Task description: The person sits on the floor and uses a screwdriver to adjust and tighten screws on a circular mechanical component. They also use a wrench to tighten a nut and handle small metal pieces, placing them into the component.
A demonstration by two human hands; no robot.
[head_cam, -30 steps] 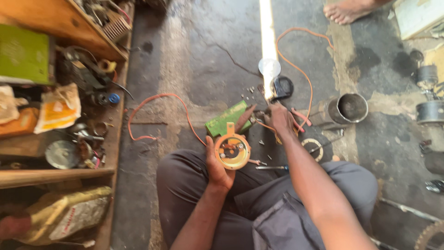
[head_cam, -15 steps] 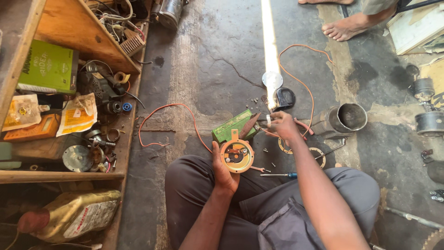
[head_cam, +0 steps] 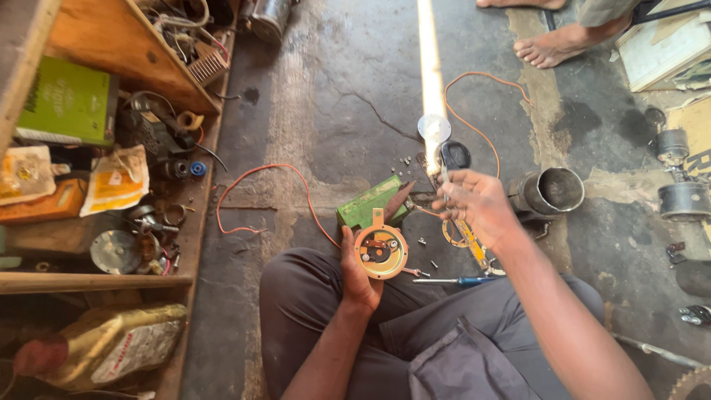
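I sit on the concrete floor. My left hand holds a round orange-and-tan plate with a tab on top and small metal fittings on its face, just above my knees. My right hand hovers to the right of the plate, fingertips drawn together and pointing left. Whether they pinch anything is too small to tell. A green box lies on the floor just behind the plate. Several tiny screws are scattered beyond it.
A blue-handled screwdriver lies by my right thigh, and an open metal can stands to the right. An orange wire loops across the floor. Cluttered wooden shelves line the left. Another person's bare foot is at the far right.
My right hand has lifted from the floor by the screws and drawn back toward the plate. The camera has tilted, showing more of the floor ahead. My left hand keeps the plate.
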